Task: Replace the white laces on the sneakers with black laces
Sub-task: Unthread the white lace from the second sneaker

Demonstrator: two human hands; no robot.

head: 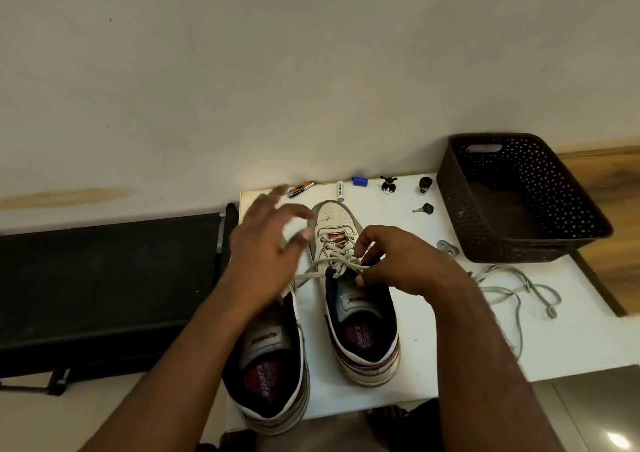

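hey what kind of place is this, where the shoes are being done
Probably a room in a home, not a workshop: a small white table against a plain wall, a brown plastic basket, and household odds and ends such as keys and a nail clipper along its far edge.

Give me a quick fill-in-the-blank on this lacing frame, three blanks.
1. The right hand pinches the white lace on the ____ sneaker.
2. The loose lace lies in front of the brown ____.
3. The left hand holds ____.

Missing words: right; basket; nothing
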